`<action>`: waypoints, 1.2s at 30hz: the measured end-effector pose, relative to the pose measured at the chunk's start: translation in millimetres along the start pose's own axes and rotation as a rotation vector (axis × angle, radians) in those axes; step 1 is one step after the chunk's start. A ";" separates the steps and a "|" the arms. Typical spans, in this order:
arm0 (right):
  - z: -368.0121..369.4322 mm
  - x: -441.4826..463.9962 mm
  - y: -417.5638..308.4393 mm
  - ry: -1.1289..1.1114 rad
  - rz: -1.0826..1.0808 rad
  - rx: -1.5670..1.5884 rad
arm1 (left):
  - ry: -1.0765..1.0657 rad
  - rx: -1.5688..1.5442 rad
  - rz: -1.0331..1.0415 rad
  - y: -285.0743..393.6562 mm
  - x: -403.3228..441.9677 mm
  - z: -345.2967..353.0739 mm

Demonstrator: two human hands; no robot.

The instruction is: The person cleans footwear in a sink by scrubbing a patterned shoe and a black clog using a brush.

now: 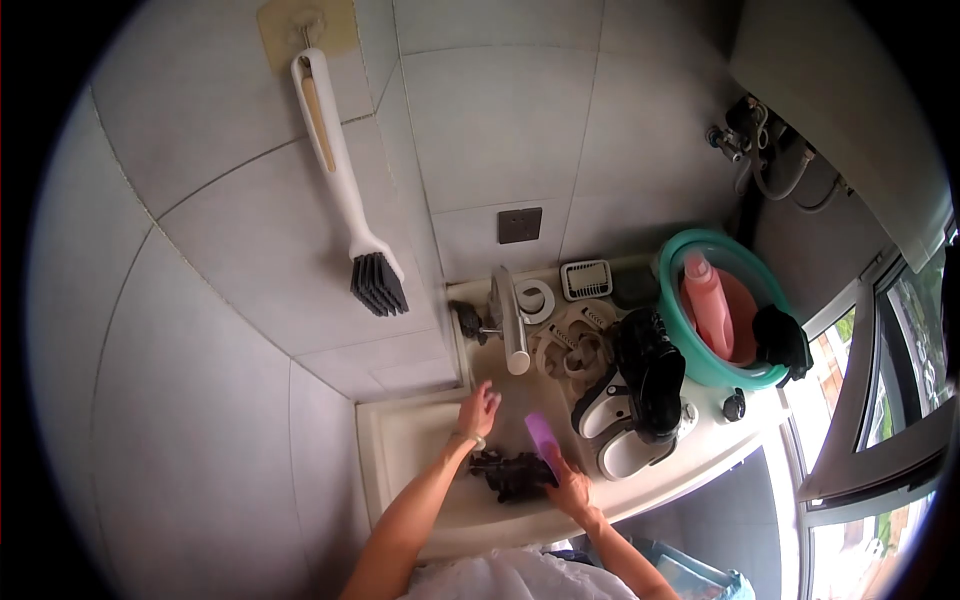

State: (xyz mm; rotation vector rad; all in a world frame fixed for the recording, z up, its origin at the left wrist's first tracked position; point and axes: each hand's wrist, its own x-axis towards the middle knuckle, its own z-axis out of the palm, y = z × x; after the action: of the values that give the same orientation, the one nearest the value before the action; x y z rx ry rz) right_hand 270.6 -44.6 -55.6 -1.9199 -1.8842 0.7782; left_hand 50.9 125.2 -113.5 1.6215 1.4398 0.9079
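Note:
My left hand (480, 412) is raised over the sink below the tap (513, 325), fingers loosely bent and apart, with nothing visible in it. My right hand (571, 490) is closed around the lower end of a long, flat purple object (542, 435), whose exact kind I cannot make out. Beneath and beside that hand, a dark wet item (510, 476), perhaps a strappy sandal, lies in the sink basin (400, 455). Whether my right fingers also touch it is unclear.
Beige sandals (575, 345), black footwear (650, 375) and white-soled sandals (622, 452) crowd the sink's right ledge. Behind them, a teal basin (672, 330) holds a pink bottle (708, 305). A white-handled brush (340, 170) hangs on the left wall. An open window (880, 430) is at right.

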 end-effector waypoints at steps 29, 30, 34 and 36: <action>0.3 -2.4 -1.3 -0.022 0.059 -0.015 | -0.203 1.311 0.471 87.2 179.0 25.8; 1.5 -2.4 -0.9 -0.025 0.060 -0.012 | -0.158 1.337 0.566 88.2 176.2 22.2; 0.6 -1.1 -2.2 -0.005 0.042 0.009 | -0.173 1.333 0.440 83.3 179.8 27.4; -1.5 -0.8 -3.4 -0.019 0.050 0.002 | -0.145 1.339 0.446 60.2 188.2 36.1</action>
State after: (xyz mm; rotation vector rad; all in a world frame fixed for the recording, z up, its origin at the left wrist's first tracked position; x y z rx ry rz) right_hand 268.8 -45.0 -52.3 -1.9726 -1.8523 0.8156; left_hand 129.9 305.3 -72.5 2.9580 1.6942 -0.1394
